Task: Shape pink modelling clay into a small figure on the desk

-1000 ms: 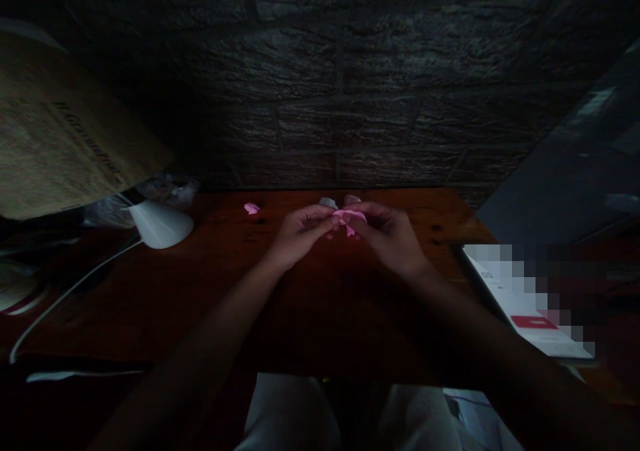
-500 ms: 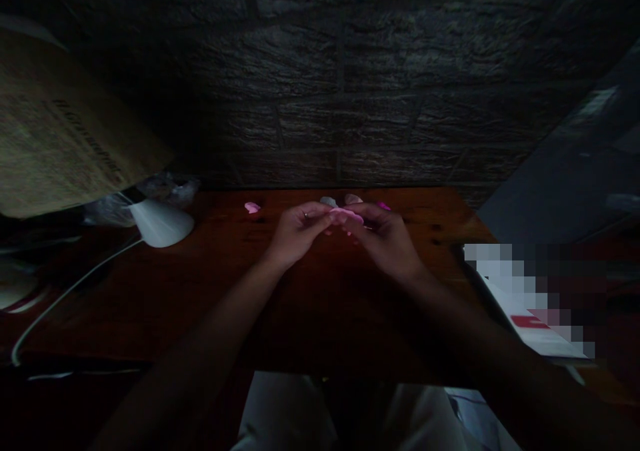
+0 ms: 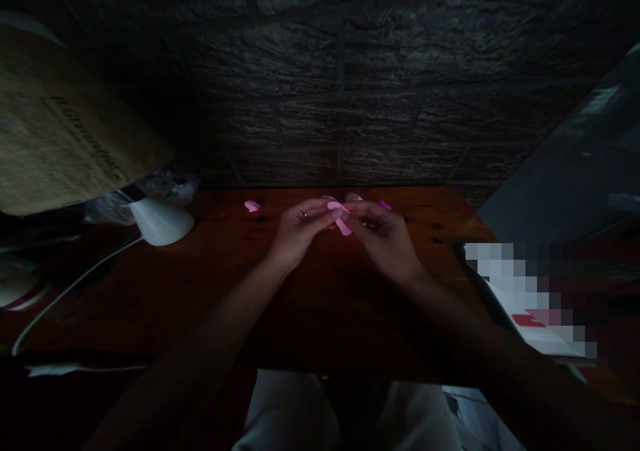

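Observation:
Over the far middle of a dark wooden table [image 3: 210,284], my left hand [image 3: 300,230] and my right hand [image 3: 384,236] meet fingertip to fingertip. Between them they pinch a small pink piece [image 3: 341,219], soft-looking and folded; the dim light hides what it is. A ring shows on my left hand. Behind the hands, small pale and pink bits [image 3: 353,198] lie on the table, with a brighter magenta bit [image 3: 385,205] to the right. Another pink bit [image 3: 252,206] lies alone to the left.
A white lamp head [image 3: 161,221] with its white cord [image 3: 60,298] lies at the left, near crumpled clear plastic [image 3: 165,186]. A tan sack with print [image 3: 60,144] leans at far left. White papers [image 3: 530,311] lie at the right edge. A dark brick wall [image 3: 340,91] backs the table.
The pink piece has been turned and worked between the fingertips; it now hangs narrower and points downward. Both hands stayed in nearly the same place.

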Tool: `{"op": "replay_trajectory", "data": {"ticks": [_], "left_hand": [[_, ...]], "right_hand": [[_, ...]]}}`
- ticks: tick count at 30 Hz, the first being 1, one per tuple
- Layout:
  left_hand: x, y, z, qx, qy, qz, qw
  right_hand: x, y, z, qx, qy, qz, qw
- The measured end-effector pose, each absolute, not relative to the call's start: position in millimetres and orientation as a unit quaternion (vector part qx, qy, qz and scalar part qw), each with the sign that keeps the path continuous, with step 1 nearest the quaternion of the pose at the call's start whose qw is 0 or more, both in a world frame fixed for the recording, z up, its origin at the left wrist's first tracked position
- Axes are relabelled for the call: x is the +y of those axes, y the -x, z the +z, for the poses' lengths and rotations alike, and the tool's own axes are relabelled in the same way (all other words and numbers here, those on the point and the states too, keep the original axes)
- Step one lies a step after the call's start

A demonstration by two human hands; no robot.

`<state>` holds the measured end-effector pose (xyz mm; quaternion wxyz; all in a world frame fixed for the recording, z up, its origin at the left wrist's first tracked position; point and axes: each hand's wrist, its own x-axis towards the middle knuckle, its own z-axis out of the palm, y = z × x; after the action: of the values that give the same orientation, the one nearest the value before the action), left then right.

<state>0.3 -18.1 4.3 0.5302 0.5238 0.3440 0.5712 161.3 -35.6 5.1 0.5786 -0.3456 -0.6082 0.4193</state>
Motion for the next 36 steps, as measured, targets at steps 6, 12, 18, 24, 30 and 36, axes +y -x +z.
{"op": "replay_trajectory", "data": {"ticks": [6, 12, 18, 24, 30, 36], "left_hand": [[-17.5, 0.4, 5.0, 0.350, -0.513, 0.585, 0.521], [-19.7, 1.6, 5.9, 0.324, -0.575, 0.565, 0.495], [-18.0, 1.1, 4.2, 0.332, -0.573, 0.574, 0.482], [-20.1, 0.4, 4.2, 0.348, -0.571, 0.589, 0.453], [-21.2, 2.1, 6.5, 0.335, -0.592, 0.576, 0.454], [-17.7, 1.3, 3.0, 0.342, -0.583, 0.575, 0.461]], "right_hand": [[-35.9, -162.8, 6.3, -0.618, 0.349, 0.394, 0.584], [-32.1, -165.1, 4.8, -0.629, 0.338, 0.398, 0.576], [-30.5, -165.9, 5.8, -0.636, 0.344, 0.394, 0.566], [-33.5, -164.4, 6.1, -0.621, 0.346, 0.408, 0.573], [-32.8, -165.1, 6.5, -0.640, 0.344, 0.389, 0.567], [-30.2, -165.6, 5.0, -0.647, 0.346, 0.377, 0.566]]}}
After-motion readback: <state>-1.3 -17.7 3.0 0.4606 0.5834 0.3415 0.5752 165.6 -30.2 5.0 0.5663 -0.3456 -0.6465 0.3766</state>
